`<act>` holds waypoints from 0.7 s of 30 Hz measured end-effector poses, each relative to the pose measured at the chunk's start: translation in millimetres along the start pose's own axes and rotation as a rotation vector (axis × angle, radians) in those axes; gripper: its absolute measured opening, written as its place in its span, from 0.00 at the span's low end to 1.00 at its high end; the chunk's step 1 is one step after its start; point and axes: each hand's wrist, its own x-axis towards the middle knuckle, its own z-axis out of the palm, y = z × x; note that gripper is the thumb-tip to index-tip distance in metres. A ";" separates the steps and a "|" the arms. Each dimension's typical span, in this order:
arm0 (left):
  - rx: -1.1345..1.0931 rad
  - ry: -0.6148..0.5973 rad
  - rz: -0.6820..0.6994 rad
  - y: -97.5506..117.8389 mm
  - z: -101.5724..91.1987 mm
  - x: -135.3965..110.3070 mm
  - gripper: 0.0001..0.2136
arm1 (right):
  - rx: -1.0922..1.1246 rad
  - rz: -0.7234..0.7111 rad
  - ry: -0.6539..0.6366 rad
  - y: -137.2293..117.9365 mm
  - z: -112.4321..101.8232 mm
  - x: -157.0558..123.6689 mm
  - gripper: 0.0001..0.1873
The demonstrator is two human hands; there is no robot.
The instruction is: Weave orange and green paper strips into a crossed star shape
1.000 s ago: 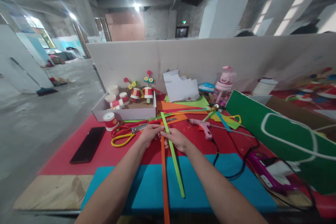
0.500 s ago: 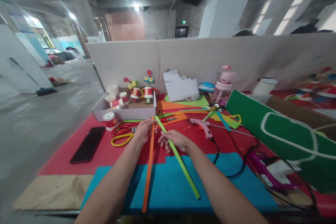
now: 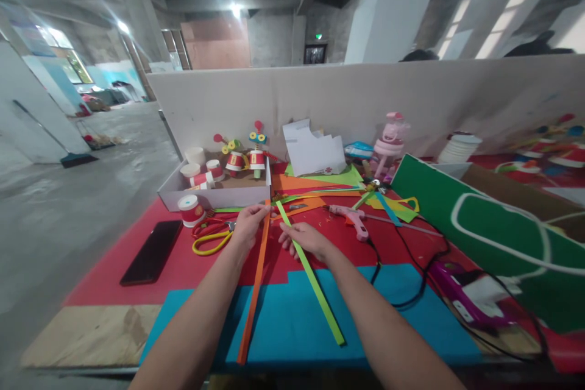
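My left hand (image 3: 250,224) pinches an orange paper strip (image 3: 256,292) near its far end; the strip's long tail points back toward me over the blue sheet (image 3: 192,323). In my right hand (image 3: 305,240) a lime-green paper strip (image 3: 319,295) is gripped near its upper part, slanting down to the right. The two strips are apart, their far ends close together. Left of my left hand lie scissors (image 3: 211,244) with yellow and red handles. A pink glue gun (image 3: 354,219) rests on the red table cover to the right of my right hand.
At the back left, a white box (image 3: 214,198) holds paper cups and two cup figures. A paper cup (image 3: 191,211) and a black phone (image 3: 152,253) stand near it. On the right are a green board (image 3: 484,244), black cables and a purple power strip (image 3: 470,295).
The orange strip's near end has swung a little to the left. The green strip's far end has shifted slightly right, widening the gap between the strips.
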 end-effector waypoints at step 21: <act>0.249 -0.519 -0.242 -3.0 17.2 -21.0 0.17 | 0.423 -0.348 0.523 -8.1 -18.8 10.2 0.18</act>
